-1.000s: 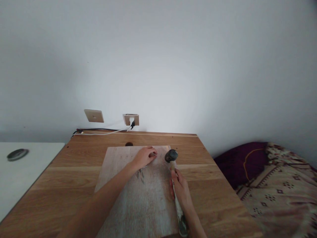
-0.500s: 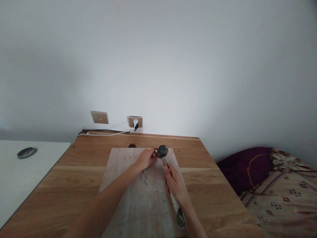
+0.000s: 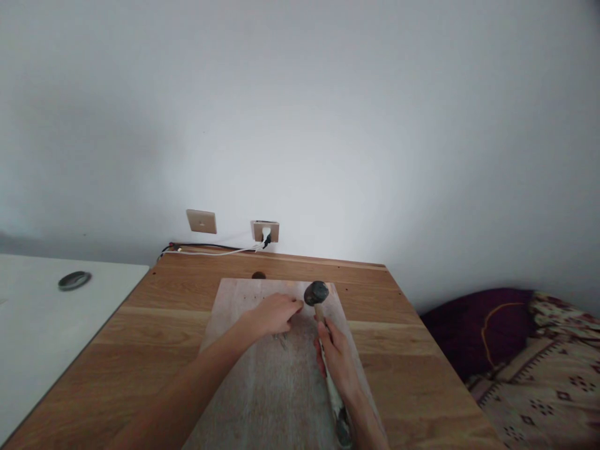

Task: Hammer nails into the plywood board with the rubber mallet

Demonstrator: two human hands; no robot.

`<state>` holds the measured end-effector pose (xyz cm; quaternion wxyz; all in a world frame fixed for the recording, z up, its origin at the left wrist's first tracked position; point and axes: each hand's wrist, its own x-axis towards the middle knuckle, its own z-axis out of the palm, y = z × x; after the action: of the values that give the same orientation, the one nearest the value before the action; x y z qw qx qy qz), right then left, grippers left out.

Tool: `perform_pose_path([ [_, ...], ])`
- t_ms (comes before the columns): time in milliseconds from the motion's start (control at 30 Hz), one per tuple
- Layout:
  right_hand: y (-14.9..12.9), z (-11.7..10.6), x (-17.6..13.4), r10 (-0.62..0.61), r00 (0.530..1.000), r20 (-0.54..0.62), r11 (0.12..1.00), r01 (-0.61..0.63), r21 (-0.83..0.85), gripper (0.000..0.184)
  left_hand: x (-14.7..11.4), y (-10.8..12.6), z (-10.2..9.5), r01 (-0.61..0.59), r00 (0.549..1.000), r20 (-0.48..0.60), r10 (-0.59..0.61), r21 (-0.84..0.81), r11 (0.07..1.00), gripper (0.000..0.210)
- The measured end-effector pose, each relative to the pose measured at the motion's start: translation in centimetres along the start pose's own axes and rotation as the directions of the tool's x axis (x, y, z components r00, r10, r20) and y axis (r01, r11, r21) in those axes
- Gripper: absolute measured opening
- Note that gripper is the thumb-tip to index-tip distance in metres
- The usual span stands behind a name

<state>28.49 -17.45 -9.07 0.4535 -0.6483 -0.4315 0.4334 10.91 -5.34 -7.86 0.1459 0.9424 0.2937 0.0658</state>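
My right hand [image 3: 338,356] is wrapped round the handle of a hammer [image 3: 317,292] with a dark, rounded head. The head is up and away from me, near the far right part of a pale wooden board [image 3: 267,400]. Left of it, my left hand [image 3: 274,314] is low over the board, its fingers bent and bunched towards the hammer head. Whatever they hold, if anything, is hidden. Several thin nails [image 3: 282,339] lie on the board just below that hand. A row of small dark marks [image 3: 244,298] runs along the board's far edge.
The board lies on a wooden table [image 3: 407,375] against a white wall. Cables [image 3: 220,250] run along its back edge to a socket [image 3: 266,232]. A white surface [image 3: 28,337] with a dark oval dish [image 3: 75,280] adjoins on the left; patterned bedding [image 3: 553,381] is at right.
My left hand has drawn back from beside the hammer head, towards me and the loose nails. The hammer stays in my right hand. The view has shifted slightly left.
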Motion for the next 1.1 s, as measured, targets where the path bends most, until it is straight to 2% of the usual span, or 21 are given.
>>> perform_pose_path([
  [100, -0.4, -0.3, -0.6, 0.008, 1.000, 0.000, 1.000, -0.008, 0.010, 0.051, 0.6, -0.3, 0.2, 0.002, 0.998, -0.064, -0.008, -0.094, 0.996, 0.027],
  [167, -0.6, -0.4, -0.8, 0.012, 1.000, -0.007, 1.000, -0.012, 0.022, 0.054, 1.2, -1.0, 0.2, 0.055, 0.982, -0.162, -0.097, -0.246, 0.968, 0.020],
  [233, -0.7, -0.5, -1.0, 0.019, 1.000, -0.020, 0.999, -0.018, 0.037, 0.056, 1.8, -1.9, 0.4, 0.109, 0.936, -0.263, -0.235, -0.419, 0.901, 0.019],
  [300, -0.8, -0.5, -1.2, 0.027, 0.999, -0.033, 0.999, -0.026, 0.046, 0.057, 2.1, -2.5, 0.9, 0.117, 0.897, -0.308, -0.316, -0.524, 0.843, 0.019],
  [467, -0.6, -0.3, -1.5, 0.022, 1.000, -0.017, 0.999, -0.021, 0.042, 0.055, 2.2, -2.8, 2.8, 0.075, 0.902, -0.338, -0.270, -0.492, 0.867, 0.019],
  [633, -0.4, -0.2, -1.3, 0.003, 1.000, 0.013, 0.999, -0.004, 0.039, 0.050, 2.1, -2.7, 3.3, 0.070, 0.896, -0.361, -0.258, -0.459, 0.886, 0.015],
  [800, -0.7, 0.4, -0.4, -0.003, 0.999, 0.039, 0.999, 0.002, 0.033, 0.047, 2.2, -2.7, 3.2, 0.124, 0.880, -0.328, -0.343, -0.540, 0.832, 0.011],
  [967, -0.6, 1.3, 0.6, -0.062, 0.995, 0.074, 0.998, 0.063, -0.013, 0.048, 2.2, -2.6, 3.3, 0.108, 0.880, -0.302, -0.367, -0.626, 0.772, 0.029],
  [1033, -0.4, 1.5, 0.9, -0.076, 0.993, 0.095, 0.996, 0.080, -0.034, 0.047, 1.9, -2.8, 3.0, 0.107, 0.884, -0.302, -0.357, -0.613, 0.783, 0.040],
  [1100, -0.2, 1.7, 1.0, -0.078, 0.991, 0.111, 0.995, 0.084, -0.046, 0.046, 0.9, -2.8, 2.5, 0.111, 0.885, -0.329, -0.328, -0.536, 0.837, 0.048],
])
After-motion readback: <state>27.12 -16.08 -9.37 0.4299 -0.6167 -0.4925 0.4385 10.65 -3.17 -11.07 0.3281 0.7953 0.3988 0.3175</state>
